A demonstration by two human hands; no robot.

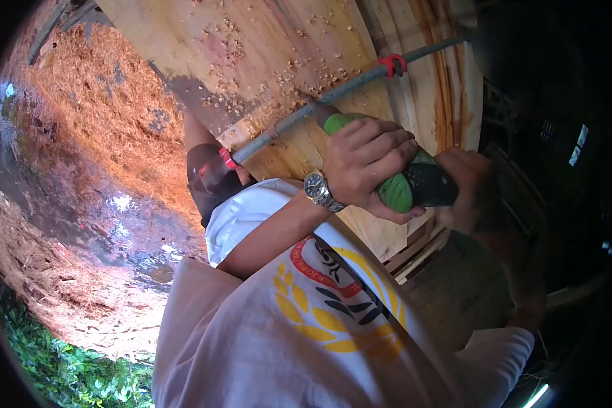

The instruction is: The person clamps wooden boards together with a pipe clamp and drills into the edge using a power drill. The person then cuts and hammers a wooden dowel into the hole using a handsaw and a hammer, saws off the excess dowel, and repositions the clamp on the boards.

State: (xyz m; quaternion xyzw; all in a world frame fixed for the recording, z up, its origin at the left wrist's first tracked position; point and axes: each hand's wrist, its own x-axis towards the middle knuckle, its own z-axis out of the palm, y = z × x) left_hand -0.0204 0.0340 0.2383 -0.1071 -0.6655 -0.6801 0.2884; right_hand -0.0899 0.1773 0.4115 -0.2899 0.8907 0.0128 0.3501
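Observation:
A green and black power drill (396, 194) points toward the pale wooden boards (251, 41), its narrow dark nose close to a grey metal pipe clamp (350, 87) with red fittings. My left hand (370, 163), with a metal watch on its wrist, is wrapped round the drill's body. At the tool's rear, my right hand (461, 183) is closed round the black end, partly in shadow and smeared by motion. Small curled wood shavings (234, 85) lie scattered on the boards near the drill's nose. Where the tip meets the wood is hard to make out.
The clamp's red fittings (393, 65) sit along the pipe. Reddish wood shavings (129, 81) cover the ground on the left, with green plants (68, 370) beyond. My leg (207, 163) is beside the boards' near edge. The right side is very dark.

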